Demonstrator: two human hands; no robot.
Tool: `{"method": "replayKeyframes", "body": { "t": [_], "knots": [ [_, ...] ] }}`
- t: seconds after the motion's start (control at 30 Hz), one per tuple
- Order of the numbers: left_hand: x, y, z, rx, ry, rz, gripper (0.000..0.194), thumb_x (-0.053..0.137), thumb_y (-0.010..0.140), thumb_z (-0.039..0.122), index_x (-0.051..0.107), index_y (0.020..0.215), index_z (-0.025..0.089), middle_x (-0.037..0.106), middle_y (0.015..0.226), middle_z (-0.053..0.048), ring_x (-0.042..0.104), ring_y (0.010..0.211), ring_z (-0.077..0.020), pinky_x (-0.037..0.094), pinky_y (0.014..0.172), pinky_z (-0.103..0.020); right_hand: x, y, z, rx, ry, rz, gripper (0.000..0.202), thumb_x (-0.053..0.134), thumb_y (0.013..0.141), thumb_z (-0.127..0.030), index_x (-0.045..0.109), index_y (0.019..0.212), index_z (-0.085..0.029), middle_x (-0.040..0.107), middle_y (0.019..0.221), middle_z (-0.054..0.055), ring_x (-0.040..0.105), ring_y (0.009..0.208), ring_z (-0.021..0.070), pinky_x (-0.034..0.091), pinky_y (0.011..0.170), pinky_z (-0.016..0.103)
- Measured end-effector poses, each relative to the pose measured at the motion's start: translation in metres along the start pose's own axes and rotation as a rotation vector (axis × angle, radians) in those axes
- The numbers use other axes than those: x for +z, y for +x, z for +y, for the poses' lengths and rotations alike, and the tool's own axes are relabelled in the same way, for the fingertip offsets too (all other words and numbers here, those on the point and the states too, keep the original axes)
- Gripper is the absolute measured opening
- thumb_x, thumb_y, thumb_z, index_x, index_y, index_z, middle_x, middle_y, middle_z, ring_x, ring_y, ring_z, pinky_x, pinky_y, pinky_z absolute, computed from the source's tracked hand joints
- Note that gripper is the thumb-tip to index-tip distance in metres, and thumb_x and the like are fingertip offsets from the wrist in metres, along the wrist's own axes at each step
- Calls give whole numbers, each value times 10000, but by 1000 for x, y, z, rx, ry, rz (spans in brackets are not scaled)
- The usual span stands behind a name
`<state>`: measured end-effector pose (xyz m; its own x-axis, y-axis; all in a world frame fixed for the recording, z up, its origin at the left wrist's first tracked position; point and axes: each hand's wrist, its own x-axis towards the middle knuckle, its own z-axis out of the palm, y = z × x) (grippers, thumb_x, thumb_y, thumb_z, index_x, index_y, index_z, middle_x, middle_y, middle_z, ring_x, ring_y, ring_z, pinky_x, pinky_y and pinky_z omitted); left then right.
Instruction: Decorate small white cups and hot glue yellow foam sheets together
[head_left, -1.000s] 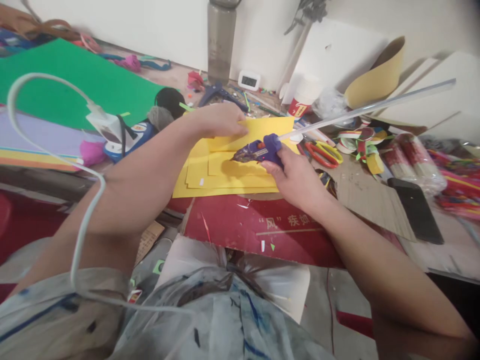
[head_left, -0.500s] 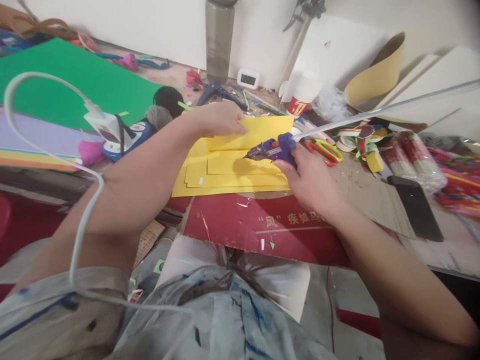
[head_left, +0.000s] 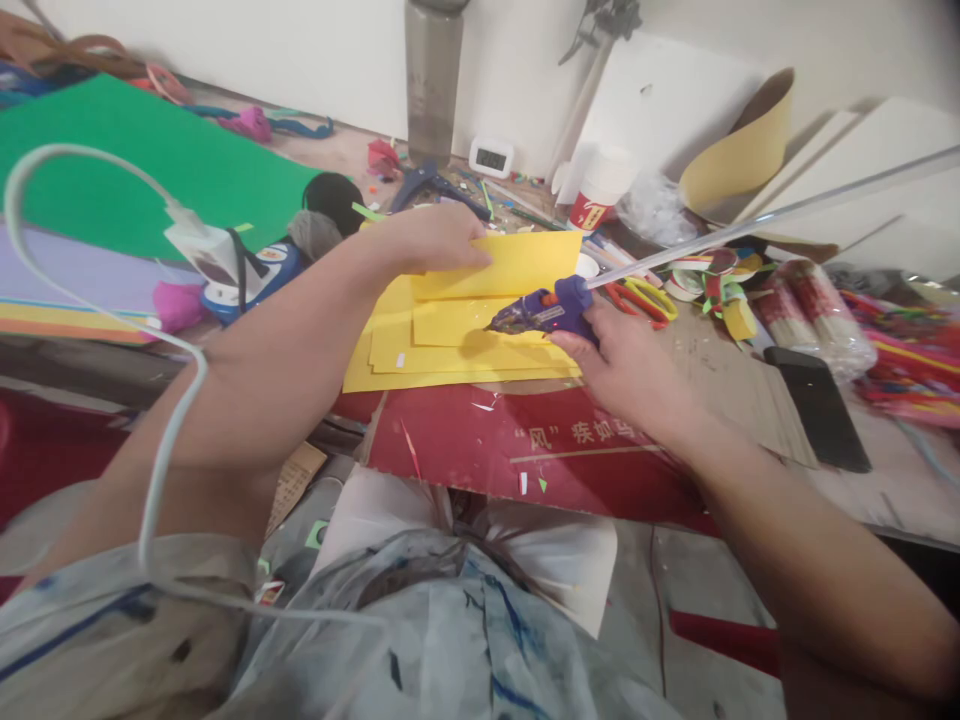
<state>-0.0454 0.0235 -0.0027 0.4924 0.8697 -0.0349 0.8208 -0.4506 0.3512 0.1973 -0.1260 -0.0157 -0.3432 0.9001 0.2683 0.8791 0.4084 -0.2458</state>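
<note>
My right hand [head_left: 626,365] is closed round a purple glue gun [head_left: 551,310], its nozzle pointing left just over the yellow paper. A long clear glue stick [head_left: 757,222] sticks out of the gun's back toward the upper right. My left hand [head_left: 442,240] pinches the raised flap of a folded yellow sheet [head_left: 532,258]; some of its fingers are hidden behind the paper. More yellow sheets [head_left: 390,345] lie beneath, with a small white scrap on them. Whether the nozzle touches paper I cannot tell.
Under the paper lies a red printed board [head_left: 480,455]. To the right are red-and-yellow scissors [head_left: 645,300] and a black phone [head_left: 817,405]. Behind stand a grey bottle [head_left: 433,85], a digital clock [head_left: 491,158] and a white-and-red container [head_left: 596,190]. A white cable [head_left: 169,440] loops across my left arm.
The glue gun has shifted very slightly left over the paper. My left hand keeps its grip on the raised flap. The whole view has moved a little.
</note>
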Motion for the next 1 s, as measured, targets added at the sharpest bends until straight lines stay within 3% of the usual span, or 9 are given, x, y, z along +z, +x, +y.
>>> {"method": "replayKeyframes", "body": {
  "t": [0.13,0.27,0.43,0.63,0.77,1.0],
  "knots": [
    [0,1,1,-19,44,-3,395,593,801,464,774,1005,179,681,765,-70,661,847,-265,458,723,-346,-7,-3,3,-23,-22,-26,484,459,1031,-556,691,1200,-167,778,1076,169,720,938,346,551,790,429],
    [-2,-1,4,-44,23,-21,435,596,792,472,771,1072,188,681,783,-77,671,908,-294,468,759,-358,-1,4,-6,-43,-15,-38,484,453,1042,-554,674,1223,-164,778,1096,162,722,972,329,538,811,392],
    [-2,-4,5,-13,35,-10,410,561,810,482,767,973,166,665,754,-86,650,787,-257,442,710,-357,5,13,-14,-65,2,-25,493,458,1041,-562,656,1253,-164,786,1093,155,718,977,321,526,795,367],
    [0,2,2,-18,0,-4,388,631,737,439,773,1015,208,660,742,-68,660,843,-277,442,715,-347,-18,0,-1,30,-58,-58,424,462,1026,-549,697,1084,-201,775,1042,157,715,962,347,540,770,405],
    [-2,-1,6,-28,35,-13,377,616,764,443,767,1002,193,672,753,-72,653,831,-267,431,695,-340,-27,-6,3,85,-91,-50,388,474,1020,-535,704,1021,-223,766,966,153,716,897,347,536,738,413],
    [-3,-6,7,41,63,-24,391,534,850,455,755,960,152,685,769,-72,604,746,-212,415,699,-350,-6,10,-8,19,-16,-60,365,510,1001,-419,681,1199,-164,774,1104,165,714,982,344,533,801,410]
  ]
}}
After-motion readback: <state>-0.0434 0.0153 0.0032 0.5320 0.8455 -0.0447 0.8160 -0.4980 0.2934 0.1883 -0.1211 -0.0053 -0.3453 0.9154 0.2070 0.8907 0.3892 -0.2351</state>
